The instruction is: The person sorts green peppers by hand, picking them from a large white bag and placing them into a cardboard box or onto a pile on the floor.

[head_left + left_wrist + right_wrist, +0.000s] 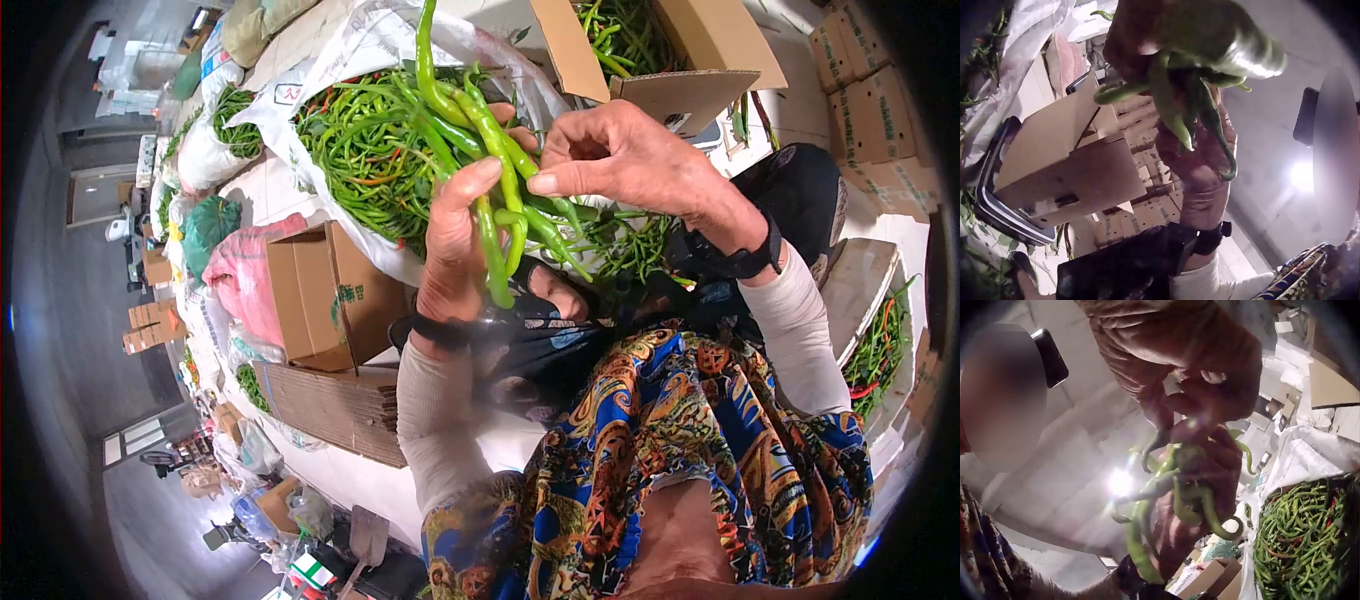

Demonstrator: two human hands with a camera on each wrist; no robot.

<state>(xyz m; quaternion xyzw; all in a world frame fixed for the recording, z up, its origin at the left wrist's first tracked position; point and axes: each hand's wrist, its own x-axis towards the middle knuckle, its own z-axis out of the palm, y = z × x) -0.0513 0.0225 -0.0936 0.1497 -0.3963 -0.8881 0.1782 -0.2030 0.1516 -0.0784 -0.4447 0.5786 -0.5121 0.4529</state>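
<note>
My left hand point(452, 250) grips a bunch of long green chili peppers point(498, 165), its thumb lying along them. The peppers point various ways, and some have curled ends. From the other side my right hand point(640, 165) meets the bunch, thumb and forefinger pinching at a pepper among them. In the right wrist view the right hand's curled fingers point(1204, 387) are close above the bunch, and the left hand is partly hidden behind the peppers. Below the hands stands a white sack point(290, 95) filled with green chili peppers point(365, 165), a few red ones among them.
An open cardboard box point(675, 95) with green peppers stands beyond the right hand. At left are another open box point(305, 300), flattened cardboard point(330, 405) and a pink sack point(250, 275). More peppers point(880, 350) lie in a container at far right. Stacked cartons point(865, 110) stand behind.
</note>
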